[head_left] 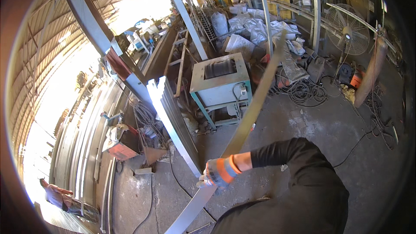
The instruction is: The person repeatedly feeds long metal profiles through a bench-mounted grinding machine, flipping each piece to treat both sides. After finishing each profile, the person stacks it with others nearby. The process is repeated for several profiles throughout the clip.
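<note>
We are clasping a long, flat metal bar (253, 108) in our right hand (220, 173), the fingers of its orange-and-grey glove wrapping around it; we are unable to tell the state of our left hand. The bar is slanting from the lower edge up to the right, passing partly in front of a pale blue cabinet (216, 99). Long metal profiles (174, 123) are slanting down toward our hand, perhaps touching it.
</note>
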### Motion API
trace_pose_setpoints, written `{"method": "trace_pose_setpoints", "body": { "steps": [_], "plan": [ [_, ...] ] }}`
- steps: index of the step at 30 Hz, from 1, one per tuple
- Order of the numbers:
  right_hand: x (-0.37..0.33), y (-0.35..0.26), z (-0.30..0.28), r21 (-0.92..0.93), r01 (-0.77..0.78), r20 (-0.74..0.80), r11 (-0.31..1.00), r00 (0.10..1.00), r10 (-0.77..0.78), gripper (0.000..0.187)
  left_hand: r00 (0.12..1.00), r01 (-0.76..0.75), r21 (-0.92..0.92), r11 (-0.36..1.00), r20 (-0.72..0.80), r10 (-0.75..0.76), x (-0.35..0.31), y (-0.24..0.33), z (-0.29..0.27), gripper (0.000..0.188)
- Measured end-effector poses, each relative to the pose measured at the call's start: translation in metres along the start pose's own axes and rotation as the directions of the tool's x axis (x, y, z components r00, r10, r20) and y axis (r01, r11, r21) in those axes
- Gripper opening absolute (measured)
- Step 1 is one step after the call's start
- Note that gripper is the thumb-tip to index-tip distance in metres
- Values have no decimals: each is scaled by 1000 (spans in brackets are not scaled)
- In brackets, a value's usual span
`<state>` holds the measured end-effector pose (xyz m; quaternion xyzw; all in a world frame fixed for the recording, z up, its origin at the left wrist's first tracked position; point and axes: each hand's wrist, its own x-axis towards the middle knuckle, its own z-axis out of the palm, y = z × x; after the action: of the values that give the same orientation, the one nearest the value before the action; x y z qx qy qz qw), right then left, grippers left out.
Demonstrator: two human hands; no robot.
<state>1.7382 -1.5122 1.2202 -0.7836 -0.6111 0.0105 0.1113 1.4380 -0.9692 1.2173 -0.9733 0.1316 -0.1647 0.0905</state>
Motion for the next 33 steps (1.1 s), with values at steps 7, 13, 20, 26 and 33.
{"method": "trace_pose_setpoints", "body": {
  "steps": [7,13,20,26,33],
  "plan": [
    [99,89,67,94,9,425,996,904,-48,75,659,658,-510,554,746,-94,-85,-18,167,73],
    [84,218,81,-167,-136,379,976,905,191,76,688,691,-653,310,726,-2,2,60,334,57],
    [52,363,157,-65,-943,-478,327,317,819,66,650,720,-677,151,735,192,252,134,374,54],
    [-10,616,176,147,-976,-573,159,47,819,71,560,822,-547,-159,725,401,519,240,399,38],
    [-126,889,165,202,-977,-500,75,-37,865,74,543,805,-584,-107,652,529,783,367,470,24]
  ]
}}
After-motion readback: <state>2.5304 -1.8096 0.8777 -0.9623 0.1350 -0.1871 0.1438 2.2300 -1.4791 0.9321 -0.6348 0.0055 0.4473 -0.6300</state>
